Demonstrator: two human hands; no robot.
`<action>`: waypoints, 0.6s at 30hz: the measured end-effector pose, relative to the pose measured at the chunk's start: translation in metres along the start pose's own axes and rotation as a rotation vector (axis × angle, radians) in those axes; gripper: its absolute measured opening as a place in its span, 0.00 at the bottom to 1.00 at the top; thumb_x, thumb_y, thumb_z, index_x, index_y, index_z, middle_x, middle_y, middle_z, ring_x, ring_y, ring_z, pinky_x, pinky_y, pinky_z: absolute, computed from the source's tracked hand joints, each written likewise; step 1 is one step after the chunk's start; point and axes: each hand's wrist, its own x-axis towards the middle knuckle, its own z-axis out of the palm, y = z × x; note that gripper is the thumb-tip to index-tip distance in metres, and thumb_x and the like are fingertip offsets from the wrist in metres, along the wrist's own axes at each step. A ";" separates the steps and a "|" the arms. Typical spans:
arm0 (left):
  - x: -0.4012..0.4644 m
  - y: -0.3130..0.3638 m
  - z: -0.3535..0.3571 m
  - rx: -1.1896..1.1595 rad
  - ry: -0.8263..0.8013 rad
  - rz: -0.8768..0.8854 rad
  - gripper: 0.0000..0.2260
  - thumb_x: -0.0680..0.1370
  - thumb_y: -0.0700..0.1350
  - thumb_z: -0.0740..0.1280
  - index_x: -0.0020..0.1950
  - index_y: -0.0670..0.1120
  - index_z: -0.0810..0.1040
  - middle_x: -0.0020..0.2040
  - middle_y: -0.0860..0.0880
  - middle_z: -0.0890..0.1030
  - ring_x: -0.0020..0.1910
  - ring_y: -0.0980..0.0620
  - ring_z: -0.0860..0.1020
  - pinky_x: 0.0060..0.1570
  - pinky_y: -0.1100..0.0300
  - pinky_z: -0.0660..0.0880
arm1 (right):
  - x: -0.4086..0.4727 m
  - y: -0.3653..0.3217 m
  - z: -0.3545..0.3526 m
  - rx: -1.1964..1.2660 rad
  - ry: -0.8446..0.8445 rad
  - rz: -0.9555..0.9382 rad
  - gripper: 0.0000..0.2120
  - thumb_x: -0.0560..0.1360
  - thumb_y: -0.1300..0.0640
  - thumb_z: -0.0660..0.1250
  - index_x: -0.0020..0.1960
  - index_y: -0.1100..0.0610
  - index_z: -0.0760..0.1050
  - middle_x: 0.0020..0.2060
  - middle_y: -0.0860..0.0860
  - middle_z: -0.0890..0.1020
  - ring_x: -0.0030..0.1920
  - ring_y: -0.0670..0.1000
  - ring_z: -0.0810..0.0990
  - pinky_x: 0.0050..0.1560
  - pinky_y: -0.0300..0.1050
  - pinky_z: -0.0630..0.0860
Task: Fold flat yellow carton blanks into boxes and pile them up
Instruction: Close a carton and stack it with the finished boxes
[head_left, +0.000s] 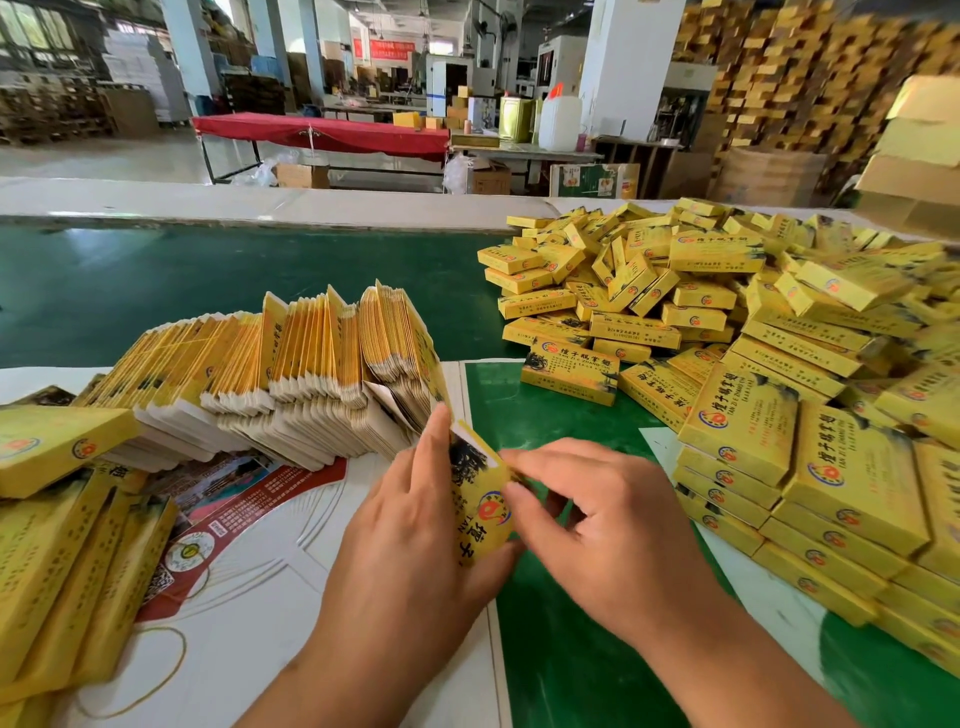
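My left hand (410, 525) grips one yellow carton blank (480, 499) upright near the table's front, thumb under it and fingers behind it. My right hand (597, 525) pinches the blank's right edge with curled fingers. A long row of flat yellow blanks (270, 374) leans on edge just behind and left of my hands. Folded yellow boxes (701, 312) lie in a large loose pile on the right, with neater stacked boxes (810, 488) at its near side.
The green table top (571, 649) carries a white sheet (291, 597) with a red printed leaflet (228, 509) under the blanks. More yellow cartons (62, 530) lie at the far left. A green conveyor belt (208, 280) runs behind; brown cartons (914, 156) stand back right.
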 end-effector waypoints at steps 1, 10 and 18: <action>0.000 0.001 -0.001 -0.020 0.017 0.013 0.44 0.67 0.62 0.69 0.77 0.60 0.48 0.63 0.59 0.71 0.58 0.60 0.70 0.52 0.67 0.67 | -0.001 -0.001 0.003 0.049 -0.008 0.039 0.15 0.75 0.50 0.68 0.60 0.52 0.83 0.41 0.40 0.81 0.35 0.37 0.76 0.36 0.29 0.71; 0.001 0.000 -0.003 -0.139 -0.007 0.020 0.30 0.64 0.63 0.68 0.61 0.63 0.59 0.48 0.63 0.74 0.44 0.64 0.72 0.38 0.75 0.68 | -0.003 0.005 0.013 0.286 -0.081 0.160 0.14 0.75 0.52 0.69 0.61 0.48 0.82 0.44 0.42 0.81 0.42 0.42 0.81 0.40 0.28 0.72; 0.012 -0.011 -0.032 -0.741 -0.337 0.057 0.38 0.61 0.73 0.70 0.68 0.64 0.68 0.66 0.63 0.74 0.66 0.62 0.72 0.63 0.57 0.73 | 0.009 0.033 0.003 0.694 0.026 0.819 0.09 0.79 0.61 0.66 0.41 0.56 0.82 0.28 0.53 0.80 0.25 0.48 0.75 0.24 0.40 0.70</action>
